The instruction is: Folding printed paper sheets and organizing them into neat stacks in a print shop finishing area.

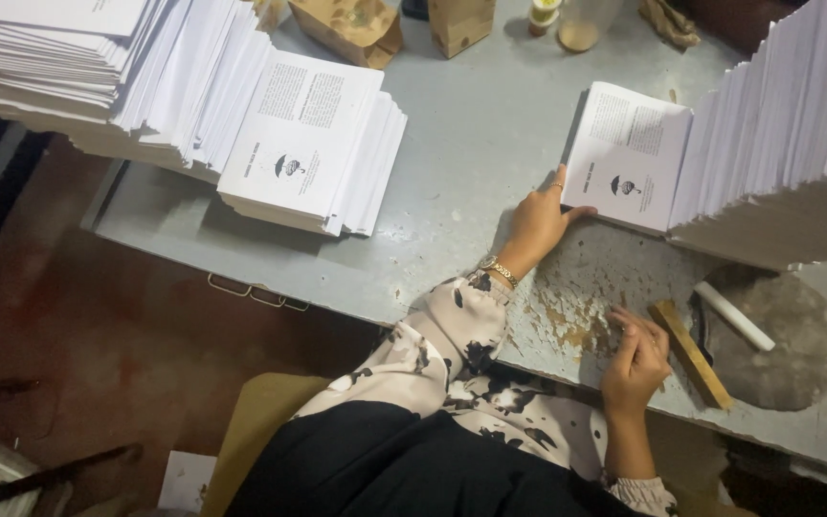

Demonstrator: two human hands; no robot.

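Stacks of printed white sheets (126, 77) at far left of grey metal table (471, 144); folded booklet pile (313, 144) beside them. My left hand (538, 222), fingers spread, touches corner of printed booklet (629, 153) lying against tall paper stack (777, 124). My right hand (636, 362), loosely curled, grips nothing, rests beside wooden stick (691, 354). White rod (734, 316) just right of stick.

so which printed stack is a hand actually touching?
The small stack of printed sheets at right, beside the tall stepped pile. The left hand rests its fingers on its near corner. The similar stack at left is untouched.
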